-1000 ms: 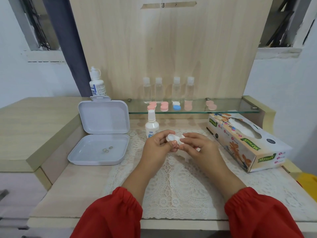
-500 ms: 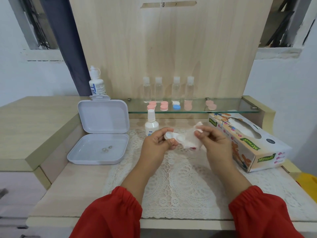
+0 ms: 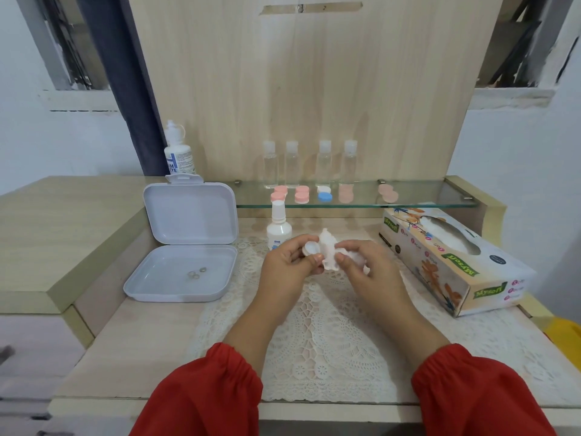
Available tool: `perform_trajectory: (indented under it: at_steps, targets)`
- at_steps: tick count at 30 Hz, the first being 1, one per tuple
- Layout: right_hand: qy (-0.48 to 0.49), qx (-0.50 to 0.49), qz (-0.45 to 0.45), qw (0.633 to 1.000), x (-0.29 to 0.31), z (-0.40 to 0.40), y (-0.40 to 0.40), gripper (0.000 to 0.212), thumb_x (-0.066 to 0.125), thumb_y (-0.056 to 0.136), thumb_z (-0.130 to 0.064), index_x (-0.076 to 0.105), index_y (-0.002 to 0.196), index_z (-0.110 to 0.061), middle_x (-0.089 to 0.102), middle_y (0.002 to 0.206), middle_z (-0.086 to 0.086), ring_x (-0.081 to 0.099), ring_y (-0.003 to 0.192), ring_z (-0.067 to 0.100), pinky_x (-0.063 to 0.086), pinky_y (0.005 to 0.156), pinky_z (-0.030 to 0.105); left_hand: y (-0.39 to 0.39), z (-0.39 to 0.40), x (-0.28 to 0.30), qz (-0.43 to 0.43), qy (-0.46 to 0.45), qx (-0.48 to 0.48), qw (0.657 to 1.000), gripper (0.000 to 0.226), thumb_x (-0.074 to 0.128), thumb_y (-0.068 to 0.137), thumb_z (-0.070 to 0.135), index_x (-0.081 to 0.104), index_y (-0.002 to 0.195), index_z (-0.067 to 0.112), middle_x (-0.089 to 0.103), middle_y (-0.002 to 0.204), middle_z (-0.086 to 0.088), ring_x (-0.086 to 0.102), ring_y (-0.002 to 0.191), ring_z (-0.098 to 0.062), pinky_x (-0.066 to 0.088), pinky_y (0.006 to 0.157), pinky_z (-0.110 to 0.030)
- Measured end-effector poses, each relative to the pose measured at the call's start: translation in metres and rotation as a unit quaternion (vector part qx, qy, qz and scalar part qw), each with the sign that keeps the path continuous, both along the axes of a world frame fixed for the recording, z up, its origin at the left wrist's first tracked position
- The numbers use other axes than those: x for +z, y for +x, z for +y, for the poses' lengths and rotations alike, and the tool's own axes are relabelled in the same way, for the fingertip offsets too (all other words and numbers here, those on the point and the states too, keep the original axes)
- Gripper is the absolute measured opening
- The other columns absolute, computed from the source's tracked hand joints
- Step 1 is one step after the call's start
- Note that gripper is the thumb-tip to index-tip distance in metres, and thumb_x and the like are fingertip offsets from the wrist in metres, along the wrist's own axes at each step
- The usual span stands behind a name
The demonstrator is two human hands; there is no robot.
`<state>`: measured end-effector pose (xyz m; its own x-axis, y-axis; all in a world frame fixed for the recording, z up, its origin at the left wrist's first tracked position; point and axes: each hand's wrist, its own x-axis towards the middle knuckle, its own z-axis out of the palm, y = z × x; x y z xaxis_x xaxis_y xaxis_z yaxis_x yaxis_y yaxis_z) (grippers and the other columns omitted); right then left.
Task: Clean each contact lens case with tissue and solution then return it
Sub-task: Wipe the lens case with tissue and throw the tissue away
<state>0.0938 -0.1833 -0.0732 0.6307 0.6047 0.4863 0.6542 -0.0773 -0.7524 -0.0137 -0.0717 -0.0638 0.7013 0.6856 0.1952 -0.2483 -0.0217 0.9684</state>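
While left hand (image 3: 284, 265) holds case (image 3: 311, 248), tissue (image 3: 328, 254) back against it

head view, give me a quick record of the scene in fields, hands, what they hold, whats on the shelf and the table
left hand: holds a white lens case
right hand: holds a crumpled tissue against the case
glass shelf: four clear bottles, five lens cases
spray bottle: upright behind the hands
open box: left of the mat, small rings inside
tissue box: right of the hands
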Motion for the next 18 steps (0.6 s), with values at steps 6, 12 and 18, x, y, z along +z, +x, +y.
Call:
perform_trajectory:
  at_steps: [6, 12, 18]
  targets:
    - [-0.055, -0.077, -0.247, 0.964, -0.010, 0.002, 0.008, 0.031, 0.055, 0.081, -0.051, 0.076, 0.091, -0.031, 0.066, 0.099, -0.011, 0.056, 0.097, 0.016, 0.042, 0.081, 0.042, 0.000, -0.001, -0.001, 0.007, 0.007, -0.009, 1.000, 0.025, 0.061, 0.087, -0.007, 0.066, 0.106, 0.008, 0.073, 0.095, -0.009, 0.070, 0.083, -0.017, 0.057, 0.073, -0.024]
    - [-0.019, -0.062, -0.258, 0.964, -0.010, 0.005, 0.011, 0.013, 0.067, 0.076, -0.029, 0.075, 0.082, -0.020, 0.067, 0.095, -0.007, 0.048, 0.097, 0.011, 0.041, 0.080, 0.041, -0.003, -0.002, -0.001, 0.010, 0.045, -0.036, 0.998, 0.027, 0.060, 0.086, -0.009, 0.068, 0.106, 0.007, 0.072, 0.098, -0.012, 0.068, 0.087, -0.017, 0.057, 0.080, -0.031]
    - [0.090, 0.064, 0.166, 0.980, 0.005, 0.002, -0.002, 0.017, 0.065, 0.088, -0.009, 0.067, 0.076, -0.021, 0.057, 0.087, -0.011, 0.057, 0.079, 0.002, 0.049, 0.079, 0.029, -0.002, -0.002, 0.002, -0.015, 0.014, -0.036, 0.999, 0.028, 0.062, 0.087, -0.005, 0.064, 0.114, 0.003, 0.073, 0.091, -0.011, 0.070, 0.080, -0.018, 0.056, 0.074, -0.024]
